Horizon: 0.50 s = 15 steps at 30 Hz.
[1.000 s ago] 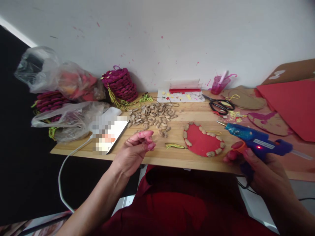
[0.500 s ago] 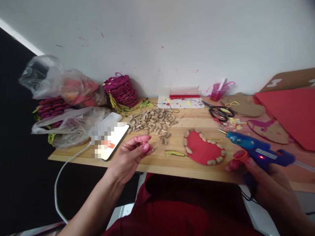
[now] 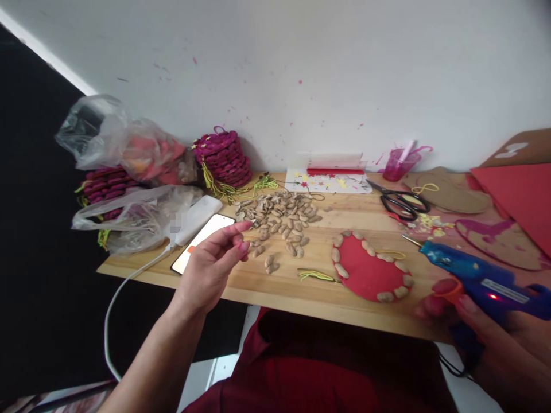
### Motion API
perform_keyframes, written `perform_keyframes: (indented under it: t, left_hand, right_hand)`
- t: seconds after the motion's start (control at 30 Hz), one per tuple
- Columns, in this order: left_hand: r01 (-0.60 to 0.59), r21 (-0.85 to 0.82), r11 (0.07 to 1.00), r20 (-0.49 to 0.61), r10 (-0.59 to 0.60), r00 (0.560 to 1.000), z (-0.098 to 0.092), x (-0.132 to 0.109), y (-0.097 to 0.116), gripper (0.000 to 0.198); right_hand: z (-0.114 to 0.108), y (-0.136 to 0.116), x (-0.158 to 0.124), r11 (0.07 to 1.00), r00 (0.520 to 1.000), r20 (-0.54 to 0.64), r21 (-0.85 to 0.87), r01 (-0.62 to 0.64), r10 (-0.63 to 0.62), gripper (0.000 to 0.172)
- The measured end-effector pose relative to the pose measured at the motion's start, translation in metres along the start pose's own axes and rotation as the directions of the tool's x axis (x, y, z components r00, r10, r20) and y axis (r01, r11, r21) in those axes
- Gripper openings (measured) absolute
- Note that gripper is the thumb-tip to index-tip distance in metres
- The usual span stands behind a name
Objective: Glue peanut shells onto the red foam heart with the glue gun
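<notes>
My left hand (image 3: 213,261) hovers over the front left of the wooden table (image 3: 279,289), beside a lit phone (image 3: 200,241). Its fingertips are pinched together, and I cannot make out anything between them. Two loose nut shells (image 3: 271,264) lie just right of it. My right hand (image 3: 482,327) grips a blue hot glue gun (image 3: 482,278) with its red light on, nozzle pointing left toward a red heart shape (image 3: 365,269) rimmed with shells. A pile of shells (image 3: 279,209) lies behind.
Black scissors (image 3: 402,201), a pink cup (image 3: 398,163) and cardboard cut-outs (image 3: 451,192) sit at the back right beside a red sheet (image 3: 520,195). Plastic bags (image 3: 133,215) and stacked magenta pieces (image 3: 224,158) fill the left. Yellow thread (image 3: 316,275) lies near the heart. A white cable (image 3: 124,281) hangs off the edge.
My left hand has drifted left and back, from near the yellow thread to beside the phone. The glue gun has moved right and lower in view. The view has shifted slightly.
</notes>
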State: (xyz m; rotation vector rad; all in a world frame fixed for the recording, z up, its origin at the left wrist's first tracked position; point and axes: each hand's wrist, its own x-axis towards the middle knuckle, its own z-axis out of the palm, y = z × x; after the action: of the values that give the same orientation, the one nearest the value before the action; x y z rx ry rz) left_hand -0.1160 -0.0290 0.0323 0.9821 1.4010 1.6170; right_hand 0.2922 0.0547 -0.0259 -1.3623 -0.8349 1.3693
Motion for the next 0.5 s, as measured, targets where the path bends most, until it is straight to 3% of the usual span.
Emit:
perform_keyframes:
  t: [0.07, 0.13, 0.27, 0.5]
  left_hand:
    - [-0.021, 0.058, 0.998, 0.022, 0.02, 1.0, 0.0, 0.0, 0.0, 0.04]
    - [-0.05, 0.103, 0.993, 0.048, 0.045, 0.998, -0.001, 0.001, 0.0, 0.043]
    - [-0.078, 0.129, 0.989, 0.09, 0.067, 0.994, -0.006, 0.005, 0.0, 0.043]
    - [-0.117, 0.128, 0.985, 0.06, 0.11, 0.992, -0.011, 0.018, -0.004, 0.038]
  right_hand:
    - [-0.006, 0.0, 0.006, 0.977, 0.977, -0.003, 0.018, -0.213, 0.213, 0.041]
    - [-0.007, 0.0, 0.006, 0.954, 0.954, -0.022, 0.031, -0.298, 0.299, 0.043]
    - [0.002, 0.001, -0.006, 0.977, 0.975, -0.059, 0.018, -0.211, 0.212, 0.043]
    - [0.015, 0.005, -0.017, 0.999, 0.999, -0.044, -0.032, -0.033, 0.032, 0.043]
